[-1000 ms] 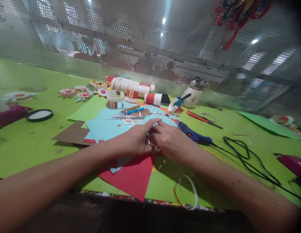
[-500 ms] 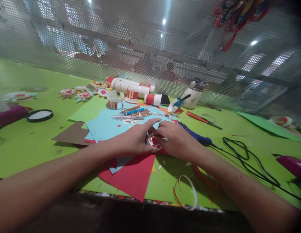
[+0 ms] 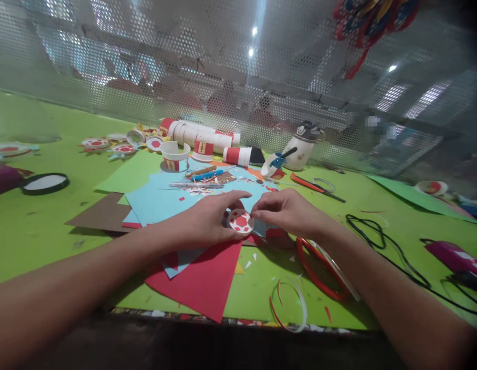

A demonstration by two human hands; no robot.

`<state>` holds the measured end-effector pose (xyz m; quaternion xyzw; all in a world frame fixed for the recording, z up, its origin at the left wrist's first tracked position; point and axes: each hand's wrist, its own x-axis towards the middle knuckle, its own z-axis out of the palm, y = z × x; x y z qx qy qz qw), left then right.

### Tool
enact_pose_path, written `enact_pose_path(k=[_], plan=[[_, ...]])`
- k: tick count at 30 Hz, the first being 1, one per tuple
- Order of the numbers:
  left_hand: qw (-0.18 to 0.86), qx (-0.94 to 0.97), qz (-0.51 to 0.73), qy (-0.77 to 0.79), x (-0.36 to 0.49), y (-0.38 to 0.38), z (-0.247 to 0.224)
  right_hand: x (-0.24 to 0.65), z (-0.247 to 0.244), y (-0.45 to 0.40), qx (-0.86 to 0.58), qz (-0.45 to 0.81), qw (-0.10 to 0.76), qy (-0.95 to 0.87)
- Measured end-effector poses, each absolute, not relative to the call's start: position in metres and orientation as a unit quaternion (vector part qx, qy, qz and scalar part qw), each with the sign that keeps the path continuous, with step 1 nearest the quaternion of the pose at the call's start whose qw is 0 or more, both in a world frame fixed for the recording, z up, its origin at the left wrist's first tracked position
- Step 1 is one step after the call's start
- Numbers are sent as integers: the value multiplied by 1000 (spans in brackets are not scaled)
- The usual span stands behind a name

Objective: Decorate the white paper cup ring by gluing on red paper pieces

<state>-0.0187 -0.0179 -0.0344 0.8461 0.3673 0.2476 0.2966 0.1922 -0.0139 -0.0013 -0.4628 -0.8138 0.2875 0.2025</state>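
Observation:
My left hand (image 3: 205,218) curls around a small round paper-cup base (image 3: 241,222), its white face patterned with red paper pieces. Thumb and fingers grip it from the left, with the face tilted toward me. At the disc's right edge, the fingertips of my right hand (image 3: 280,211) are pinched together; whether a small piece is between them is hidden. Both hands hover over light blue paper (image 3: 153,192) and red paper (image 3: 207,277). Beyond them, a blue pen-like tool (image 3: 208,176) and a clear pen (image 3: 195,185) lie among paper scraps.
Cut cups (image 3: 175,155) and a row of stacked cups (image 3: 202,136) stand behind, near a bottle (image 3: 303,146). Orange-handled scissors (image 3: 305,184), a black cable (image 3: 380,246) and a purple object (image 3: 454,257) lie right. Decorated discs (image 3: 95,144) and a black-rimmed lid (image 3: 44,183) lie left.
My right hand has drawn back to the right, uncovering the disc's patterned face. The disc stays in my left hand. The blue tool handle beside my right hand is now out of sight.

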Motion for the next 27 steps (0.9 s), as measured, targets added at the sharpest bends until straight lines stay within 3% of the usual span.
enact_pose_path(k=[5,16,27], plan=[[284,851,260,358,-19,-16,-35,194,0,-14,-441,267,205,-832],[239,864,255,362,-20,-15,-37,194,-4,-10,-483,389,228,-751],[238,861,231,385,-19,-14,-37,191,-6,-12,-468,325,205,-796]])
